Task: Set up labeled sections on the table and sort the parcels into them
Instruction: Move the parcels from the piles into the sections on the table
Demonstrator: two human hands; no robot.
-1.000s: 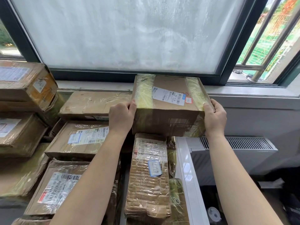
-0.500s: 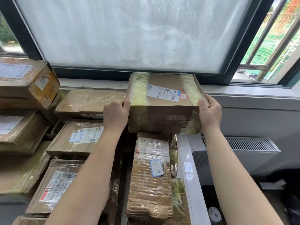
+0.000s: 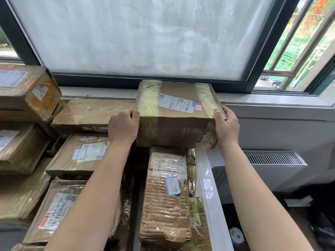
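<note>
A taped box (image 3: 175,124) is held just below the window (image 3: 145,37), its ends gripped by the curled fingers of the left hand (image 3: 123,126) and right hand (image 3: 227,125), above stacked parcels (image 3: 79,156); no labelled sections are seen, so sorting appears barely begun.

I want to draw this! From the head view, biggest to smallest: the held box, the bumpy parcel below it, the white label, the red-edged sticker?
1. Held cardboard box and corrugated parcel: look alike, and the parcel is nearer, so unranked.
2. White shipping label.
3. Red-edged sticker.
</note>
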